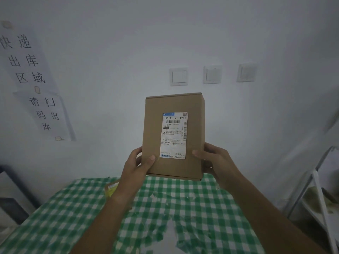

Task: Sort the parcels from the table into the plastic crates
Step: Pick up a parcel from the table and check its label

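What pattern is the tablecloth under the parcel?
Green and white check, seen in the head view on the tablecloth.

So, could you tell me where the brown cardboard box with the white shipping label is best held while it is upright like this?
Probably by its two long side edges near the bottom, one hand from each side. The brown cardboard box stands upright and flat, so the left hand and right hand clamp it there, thumbs in front, leaving most of the white shipping label readable.

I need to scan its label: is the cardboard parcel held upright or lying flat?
Upright: the cardboard parcel stands on end above the table, label facing the camera.
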